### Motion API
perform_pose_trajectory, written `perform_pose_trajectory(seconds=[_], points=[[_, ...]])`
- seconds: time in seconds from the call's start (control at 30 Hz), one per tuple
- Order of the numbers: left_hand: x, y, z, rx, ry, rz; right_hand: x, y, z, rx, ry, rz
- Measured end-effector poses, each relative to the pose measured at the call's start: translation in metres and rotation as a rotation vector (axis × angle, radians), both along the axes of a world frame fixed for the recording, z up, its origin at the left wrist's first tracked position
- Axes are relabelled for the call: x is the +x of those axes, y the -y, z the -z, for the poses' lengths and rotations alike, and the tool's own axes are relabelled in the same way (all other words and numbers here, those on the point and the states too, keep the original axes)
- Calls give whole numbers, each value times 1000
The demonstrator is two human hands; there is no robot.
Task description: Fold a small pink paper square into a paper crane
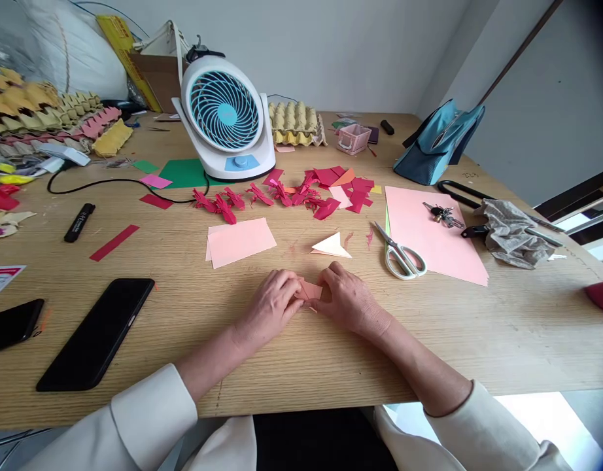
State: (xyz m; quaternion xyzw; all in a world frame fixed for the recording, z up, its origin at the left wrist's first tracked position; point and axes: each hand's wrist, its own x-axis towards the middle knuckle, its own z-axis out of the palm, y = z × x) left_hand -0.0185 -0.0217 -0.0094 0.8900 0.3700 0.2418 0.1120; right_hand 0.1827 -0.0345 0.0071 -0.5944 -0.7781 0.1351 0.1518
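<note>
A small folded piece of pink paper is held low over the wooden table between my two hands. My left hand pinches its left end, and my right hand grips its right end, fingers closed. The fingertips hide part of the folds. Just beyond it lies a pale folded paper with a pointed shape. Flat pink paper sheets rest to the left of that, ahead of my left hand. White-handled scissors lie to the right, partly over a stack of large pink paper.
Folded red paper figures and red scraps lie farther back. Behind them stands a white fan. Two black phones and a marker are at left. Keys, crumpled grey cloth and a blue bag are at right.
</note>
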Motion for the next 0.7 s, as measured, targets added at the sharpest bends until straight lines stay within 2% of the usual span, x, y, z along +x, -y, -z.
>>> perform_pose_trajectory(seconds=[0.1, 0.27, 0.47, 0.53, 0.7], points=[[4, 0, 1, -66, 35, -145, -1, 1, -1, -42, -85, 17], [8, -7, 0, -205, 171, -165, 4, 0, -4, -129, -386, 26], [15, -21, -9, -641, 579, -165, 3, -6, -2, -273, -787, 90], [14, -23, -11, -735, 643, -154, 1, -7, 0, -345, -897, 72], [9, -22, -16, -715, 605, -167, -1, -7, 5, -387, -997, -4]])
